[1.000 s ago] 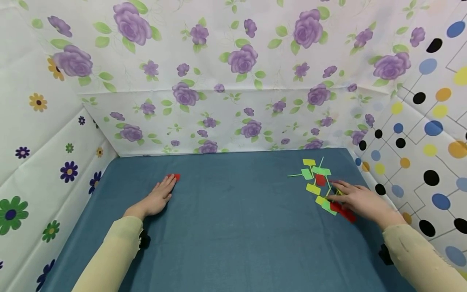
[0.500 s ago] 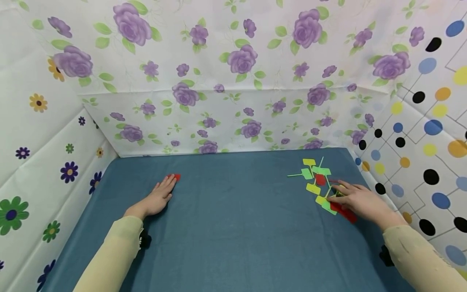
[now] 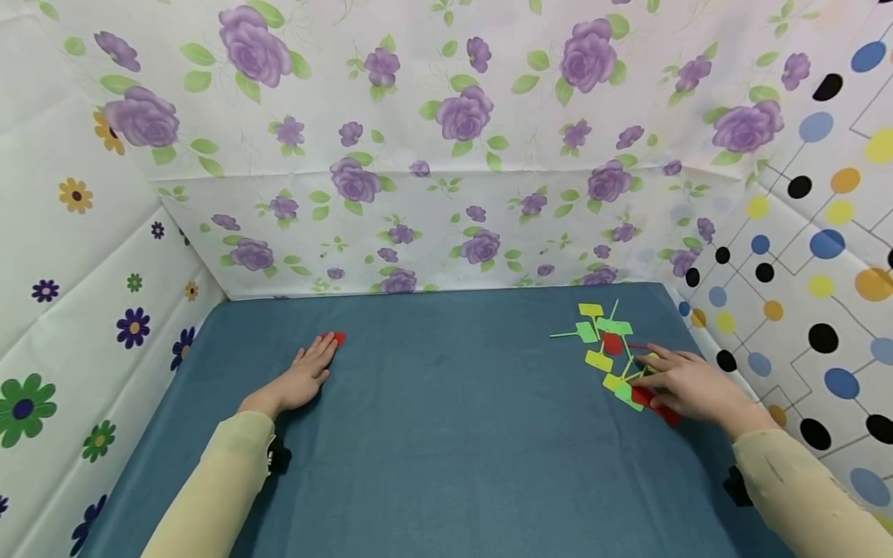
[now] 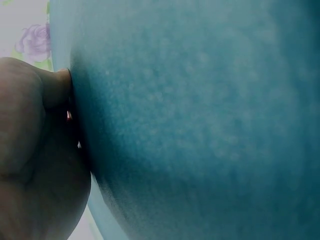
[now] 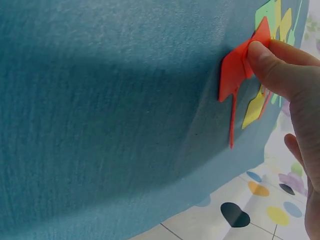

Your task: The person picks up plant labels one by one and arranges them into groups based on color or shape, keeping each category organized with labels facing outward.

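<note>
My left hand (image 3: 303,377) lies with straight fingers on the cloth, its fingertips over a small red piece (image 3: 339,338), mostly covered. In the left wrist view only the side of that hand shows against blue cloth. At the right, my right hand (image 3: 698,387) pinches a red tag (image 5: 260,34) between thumb and index finger, at the near end of a loose pile. A second red tag (image 5: 231,72) with a thin tail overlaps it. Close by lie yellow tags (image 3: 598,360), green tags (image 3: 587,332) and another red tag (image 3: 612,343), each flat and several with thin strips.
Blue cloth (image 3: 446,434) covers the table between the hands. A flowered sheet (image 3: 418,225) rises at the back edge, a daisy-patterned one (image 3: 105,349) at the left and a dotted one (image 3: 795,294) at the right, close to the right hand.
My right thumb and fingers have drawn in around the red tag, and the fingertips have shifted slightly right. My left hand stays in place on its red piece.
</note>
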The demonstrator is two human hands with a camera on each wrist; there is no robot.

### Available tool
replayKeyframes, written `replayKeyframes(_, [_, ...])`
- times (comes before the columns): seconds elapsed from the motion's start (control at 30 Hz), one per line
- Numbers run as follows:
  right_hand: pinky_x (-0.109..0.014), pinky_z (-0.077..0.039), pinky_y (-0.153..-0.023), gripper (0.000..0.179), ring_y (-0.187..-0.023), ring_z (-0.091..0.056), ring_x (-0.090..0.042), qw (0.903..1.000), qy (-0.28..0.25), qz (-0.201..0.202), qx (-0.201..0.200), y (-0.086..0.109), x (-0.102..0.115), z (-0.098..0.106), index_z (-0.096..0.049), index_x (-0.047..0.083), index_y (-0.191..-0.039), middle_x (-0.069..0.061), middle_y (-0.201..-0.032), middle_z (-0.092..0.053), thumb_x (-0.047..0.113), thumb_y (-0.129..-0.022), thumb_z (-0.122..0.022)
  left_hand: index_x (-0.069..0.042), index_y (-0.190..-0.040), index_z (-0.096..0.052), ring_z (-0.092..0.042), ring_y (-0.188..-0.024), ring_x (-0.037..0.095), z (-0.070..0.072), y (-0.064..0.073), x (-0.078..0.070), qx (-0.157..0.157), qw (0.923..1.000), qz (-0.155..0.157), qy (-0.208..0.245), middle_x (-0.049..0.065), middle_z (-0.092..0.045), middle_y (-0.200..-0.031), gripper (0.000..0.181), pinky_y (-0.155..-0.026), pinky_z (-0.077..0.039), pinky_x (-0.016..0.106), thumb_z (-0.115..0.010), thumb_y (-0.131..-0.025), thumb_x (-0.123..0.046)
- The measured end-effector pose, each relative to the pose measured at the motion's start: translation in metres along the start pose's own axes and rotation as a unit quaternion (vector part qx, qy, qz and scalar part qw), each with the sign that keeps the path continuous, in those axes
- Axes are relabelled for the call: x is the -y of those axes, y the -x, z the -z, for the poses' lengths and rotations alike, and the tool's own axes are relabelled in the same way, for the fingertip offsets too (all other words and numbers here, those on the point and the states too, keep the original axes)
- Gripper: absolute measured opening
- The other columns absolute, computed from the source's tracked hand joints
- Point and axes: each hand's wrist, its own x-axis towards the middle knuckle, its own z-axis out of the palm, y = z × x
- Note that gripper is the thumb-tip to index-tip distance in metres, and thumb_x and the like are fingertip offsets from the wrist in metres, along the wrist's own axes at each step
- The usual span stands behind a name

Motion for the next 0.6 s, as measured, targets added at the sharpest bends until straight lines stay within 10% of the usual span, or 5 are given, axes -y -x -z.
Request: replayKeyframes(0.6, [-0.071, -0.042, -0.113, 0.045, -0.147, -0.041, -0.053, 0.9999, -0.004, 0.003, -0.010, -0.0021, 0.0034, -0.0034, -0.083, 0.022, -0.128, -0.019, -0.147, -0.064, 0.009, -0.085, -0.090, 0.003, -0.170, -0.006, 0.013, -0.162, 0.041, 0.0012, -0.0002, -0.0020, 0.007, 0.9999, 0.007, 0.005, 0.021, 0.004, -0.178, 0.066, -0.128, 0.009, 0.067, -0.041, -0.115, -0.010])
